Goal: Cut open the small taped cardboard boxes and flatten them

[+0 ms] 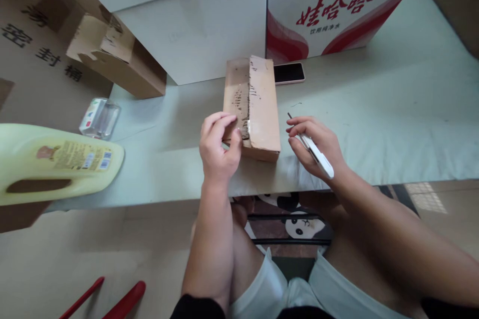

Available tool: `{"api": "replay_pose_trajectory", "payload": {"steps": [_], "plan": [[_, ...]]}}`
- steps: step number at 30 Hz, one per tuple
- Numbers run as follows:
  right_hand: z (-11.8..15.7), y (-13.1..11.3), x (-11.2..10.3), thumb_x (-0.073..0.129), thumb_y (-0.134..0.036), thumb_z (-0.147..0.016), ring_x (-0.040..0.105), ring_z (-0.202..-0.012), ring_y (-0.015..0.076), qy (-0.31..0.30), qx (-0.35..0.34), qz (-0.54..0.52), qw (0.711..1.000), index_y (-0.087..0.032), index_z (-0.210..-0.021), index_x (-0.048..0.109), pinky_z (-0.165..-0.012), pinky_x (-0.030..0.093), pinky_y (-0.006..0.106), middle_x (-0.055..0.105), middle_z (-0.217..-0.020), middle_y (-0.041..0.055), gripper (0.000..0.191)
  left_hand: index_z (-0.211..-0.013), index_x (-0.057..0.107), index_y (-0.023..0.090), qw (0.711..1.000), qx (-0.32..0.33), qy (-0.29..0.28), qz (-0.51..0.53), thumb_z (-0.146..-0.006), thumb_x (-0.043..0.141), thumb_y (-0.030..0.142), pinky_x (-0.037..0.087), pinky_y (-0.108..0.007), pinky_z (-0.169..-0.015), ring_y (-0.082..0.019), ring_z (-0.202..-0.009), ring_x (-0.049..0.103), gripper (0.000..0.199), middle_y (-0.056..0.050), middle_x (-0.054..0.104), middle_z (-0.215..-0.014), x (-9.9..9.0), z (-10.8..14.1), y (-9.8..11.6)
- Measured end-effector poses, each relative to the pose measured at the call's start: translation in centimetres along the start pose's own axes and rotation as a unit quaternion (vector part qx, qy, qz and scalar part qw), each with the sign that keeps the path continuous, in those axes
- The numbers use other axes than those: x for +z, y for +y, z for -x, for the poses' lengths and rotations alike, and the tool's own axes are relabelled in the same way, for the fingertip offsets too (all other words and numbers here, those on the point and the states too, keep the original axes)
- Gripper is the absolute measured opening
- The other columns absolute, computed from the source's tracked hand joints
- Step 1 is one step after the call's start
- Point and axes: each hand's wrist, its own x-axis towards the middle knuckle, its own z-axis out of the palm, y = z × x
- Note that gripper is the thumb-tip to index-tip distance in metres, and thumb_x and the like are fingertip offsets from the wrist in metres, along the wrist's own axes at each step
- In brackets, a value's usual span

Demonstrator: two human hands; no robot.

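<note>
A small brown cardboard box (263,109) lies lengthwise on the cloth-covered table. Dark ragged marks run along the seam of its top. My left hand (219,147) grips the near left edge of the box, thumb and fingers curled around that corner. In my right hand (316,142) is a white utility knife (317,155), its thin dark blade pointing forward and left. A gap separates the blade tip from the right side of the box. A short dark thread-like scrap (297,104) lies on the cloth just beyond the knife.
Behind the box stand a white carton (202,30) and a carton with red lettering (337,15). A phone (290,73) lies beside the box. Leftward are another brown box (140,72), a clear container (100,117) and a large yellow jug (63,162). The table's front edge (157,203) runs below my hands.
</note>
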Motion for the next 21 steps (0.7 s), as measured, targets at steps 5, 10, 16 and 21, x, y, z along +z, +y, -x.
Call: {"api": "replay_pose_trajectory", "payload": {"steps": [5,10,16,21], "plan": [[0.1,0.0,-0.1,0.058,-0.02,-0.082,0.071,-0.103,0.0269,-0.003,0.006,0.001,1.0,-0.025,-0.082,0.06,-0.086,0.054,0.045,0.072,-0.108,0.0076,0.005,-0.109,0.071,0.02,1.0,-0.004,-0.007,-0.01,-0.094,0.054,0.041,0.05,-0.044,-0.105,-0.026,-0.126,0.057,0.031,-0.012,0.061,-0.131,0.4,0.3,-0.3],[0.0,0.1,-0.2,0.058,-0.019,-0.081,0.071,-0.101,0.0271,-0.002,0.005,0.0,1.0,-0.025,-0.082,0.06,-0.085,0.054,0.046,0.073,-0.108,0.007,0.006,-0.122,0.067,0.019,0.999,0.005,-0.022,0.027,-0.096,0.05,0.043,0.05,-0.043,-0.107,-0.024,-0.126,0.059,0.039,-0.013,0.065,-0.13,0.7,0.5,-0.9],[0.0,0.2,-0.2,0.058,-0.019,-0.082,0.071,-0.1,0.0262,-0.003,-0.001,0.003,1.0,-0.024,-0.082,0.06,-0.084,0.055,0.045,0.072,-0.108,0.0075,0.006,-0.143,0.052,0.024,0.998,-0.028,-0.025,0.06,-0.095,0.053,0.051,0.045,-0.043,-0.114,-0.026,-0.135,0.054,0.055,-0.014,0.056,-0.145,1.2,0.8,-1.8],[-0.1,0.4,-0.4,0.057,-0.021,-0.083,0.072,-0.097,0.025,0.008,0.002,0.061,0.998,-0.024,-0.084,0.06,-0.081,0.055,0.042,0.073,-0.109,0.007,0.005,-0.129,0.064,0.025,0.997,-0.008,-0.046,0.061,-0.096,0.052,0.052,0.047,-0.046,-0.111,-0.028,-0.136,0.053,0.044,-0.013,0.054,-0.146,0.8,0.8,-1.9]]}}
